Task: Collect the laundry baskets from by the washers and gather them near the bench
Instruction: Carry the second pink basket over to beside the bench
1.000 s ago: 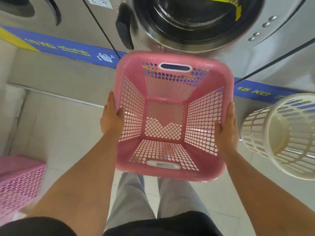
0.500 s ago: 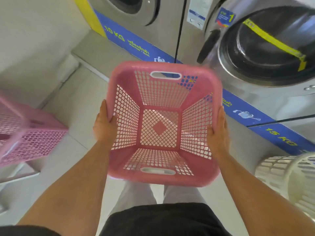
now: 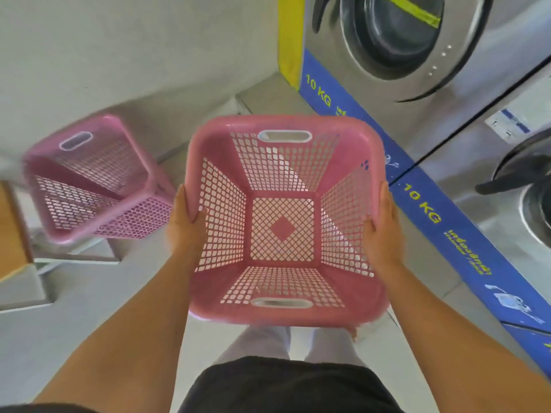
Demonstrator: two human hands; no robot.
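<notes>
both hands, left hand and right hand, clamp the pink basket at its side rims, held mid-air beside the washers; keep it level, then set it beside the second pink basket

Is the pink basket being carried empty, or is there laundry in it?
Empty. The pink basket shows its bare lattice bottom and walls, with floor visible through the holes. The left hand and right hand grip its sides.
</notes>
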